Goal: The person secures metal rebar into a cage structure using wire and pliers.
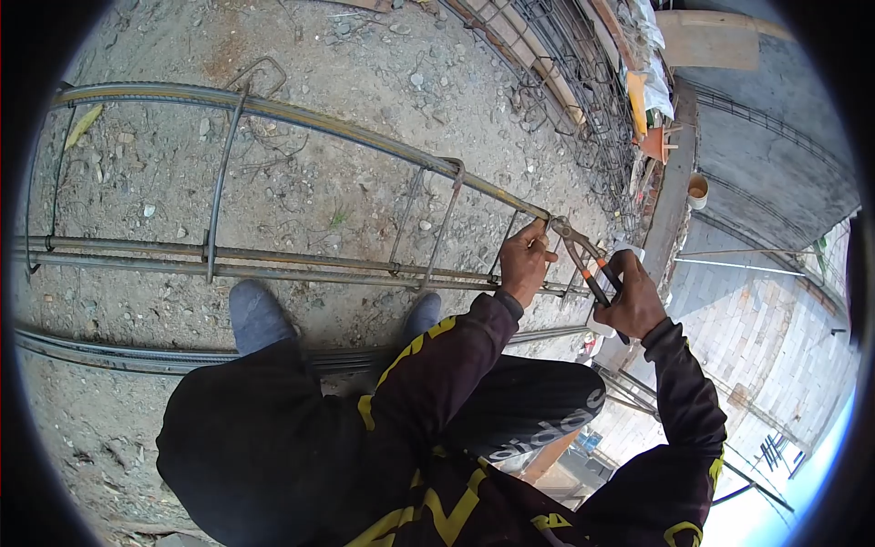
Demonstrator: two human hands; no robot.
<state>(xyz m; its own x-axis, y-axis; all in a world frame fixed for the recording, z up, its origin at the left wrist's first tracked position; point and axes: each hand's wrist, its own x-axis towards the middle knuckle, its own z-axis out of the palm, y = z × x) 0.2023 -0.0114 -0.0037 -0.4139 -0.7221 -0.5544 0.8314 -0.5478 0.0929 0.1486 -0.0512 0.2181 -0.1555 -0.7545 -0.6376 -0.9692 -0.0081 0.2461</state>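
A long cage of steel bars [328,134] with bent stirrups [225,173] runs across the view above my feet. Near its right end, my left hand [526,263] is closed at the upper bar, its fingers pinched; what they hold is too small to name. My right hand [632,299] is wrapped round the handles of pincers [581,252], which have orange bands and dark grips. The pincers' jaws are at the upper bar, just right of my left fingertips, their handles somewhat apart.
More bars [164,357] lie on the gravelly ground [365,55] beneath my legs. Wire and steel mesh [547,64] are heaped at the upper right. Beyond stand a bucket [697,191], an orange container [653,144] and a paved surface [766,337].
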